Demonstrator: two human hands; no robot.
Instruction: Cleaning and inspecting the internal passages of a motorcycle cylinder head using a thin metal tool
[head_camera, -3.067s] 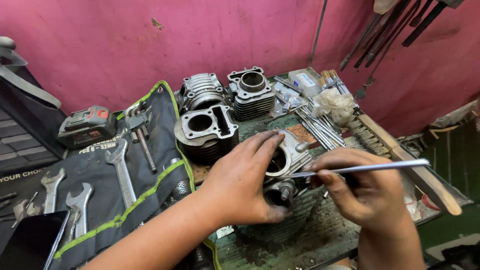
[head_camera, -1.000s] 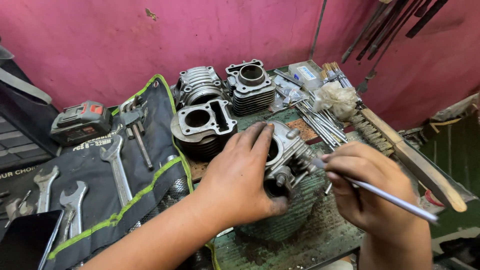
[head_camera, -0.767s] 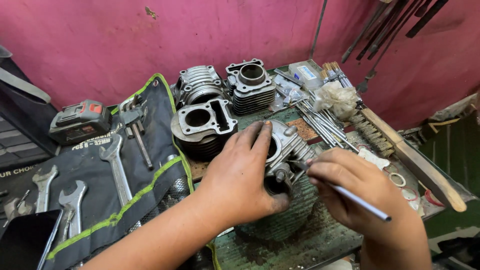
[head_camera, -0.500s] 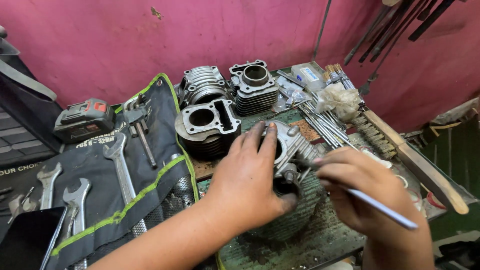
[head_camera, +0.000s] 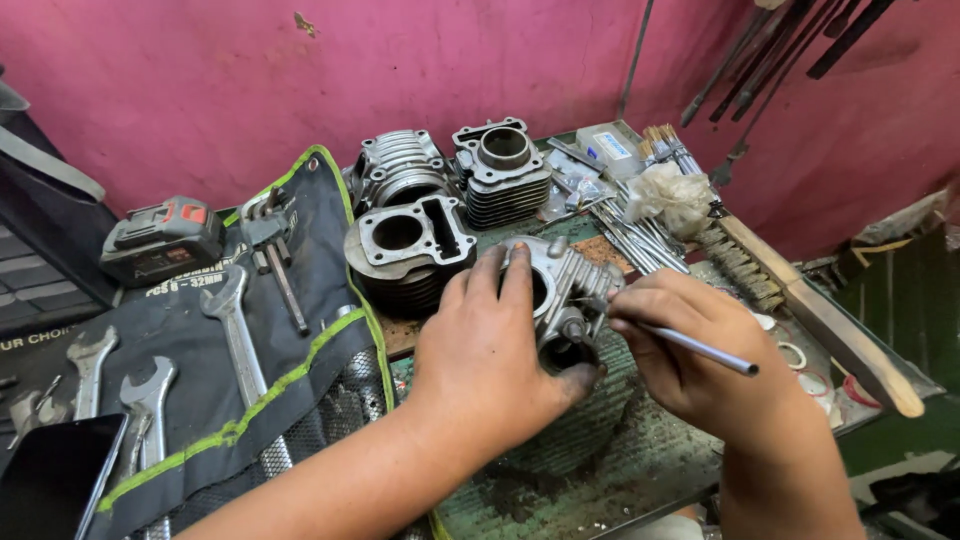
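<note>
I'm steadying the engine head (head_camera: 560, 295) on the green bench (head_camera: 640, 470) with my left hand (head_camera: 490, 355), palm wrapped over its near side, fingers clamped over the top and thumb tucked under the port. My right hand (head_camera: 690, 350) is pinching a thin metal rod (head_camera: 700, 347) like a pen, tip going into the side of the head. It's looking like heavy, stiff cast metal, oily and a bit slick, so I'm judging the finned body is the spot to grab, not the thin fins. A second ago the rod was angling lower and farther out; now it's sitting in closer. Farther back, three engine cylinders (head_camera: 405, 250) are sitting by the spanner roll (head_camera: 250, 330), and a wire brush (head_camera: 800, 300) is lying off right.
</note>
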